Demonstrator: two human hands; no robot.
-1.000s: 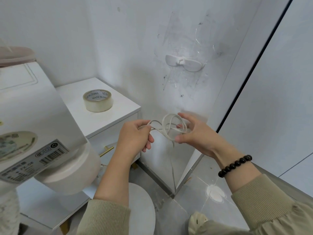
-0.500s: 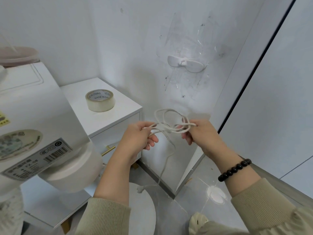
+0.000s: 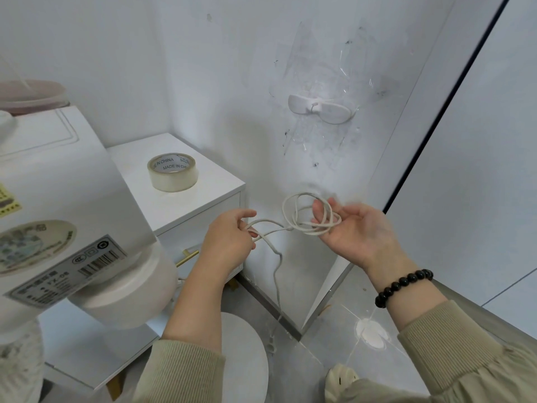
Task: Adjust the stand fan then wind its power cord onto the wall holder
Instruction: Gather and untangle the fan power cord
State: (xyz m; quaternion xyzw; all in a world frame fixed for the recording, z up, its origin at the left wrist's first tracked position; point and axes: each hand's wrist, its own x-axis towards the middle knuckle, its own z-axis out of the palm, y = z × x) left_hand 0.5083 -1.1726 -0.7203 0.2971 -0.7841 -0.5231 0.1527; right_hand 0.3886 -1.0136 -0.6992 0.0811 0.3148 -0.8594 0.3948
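The white power cord (image 3: 293,210) is tangled into loose loops between my hands. My left hand (image 3: 229,239) grips the cord's straight run, and a strand drops from it toward the floor. My right hand (image 3: 354,231) is palm up with loops draped over its curled fingers. The white wall holder (image 3: 319,107) is stuck to the wall above my right hand, bare of cord. The stand fan's white body (image 3: 58,205) fills the left, close to the camera, and its round base (image 3: 244,356) shows on the floor below.
A roll of clear tape (image 3: 173,171) sits on a white cabinet (image 3: 220,184) in the corner. A dark vertical seam runs down the right wall panel (image 3: 450,112). My slipper (image 3: 340,379) shows on the grey tiled floor.
My hands have drawn apart and the cord loops have loosened. My right hand turned palm up, and a strand now hangs down to the floor.
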